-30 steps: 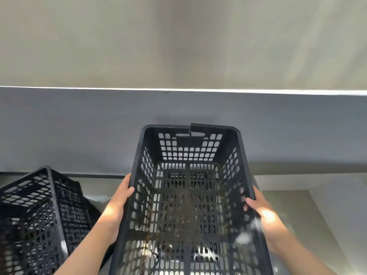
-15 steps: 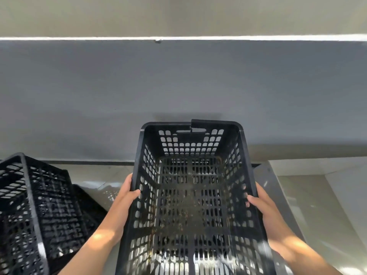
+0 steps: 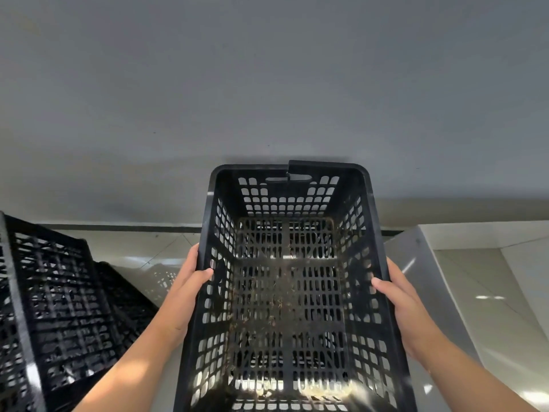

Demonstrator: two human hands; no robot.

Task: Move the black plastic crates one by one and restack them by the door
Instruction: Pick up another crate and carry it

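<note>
Holding: both hands carry one black plastic crate out in front of the body, open top facing the camera, over a pale tiled floor.
Left hand: the left hand is closed on the crate's left long rim, thumb hooked over the top edge, fingers hidden on the outside wall.
Right hand: the right hand mirrors it on the right long rim, thumb over the edge.
Why this grip: hands set opposite each other at about mid-length likely keep the load level and balanced.
Crate contents: empty, apart from a thin scatter of dry, straw-like debris on the slotted base.
Crate damage: the far rim has a visible step or crack beside the handle slot, which may be why the far end is not used for carrying.
Other crates: more black crates stand at the lower left, near the carried one but apart from it.
Backdrop: a plain grey wall fills the upper view, the crate's far end close to it.
Door: none can be seen here, so whether the drop spot is reached cannot be told.
</note>
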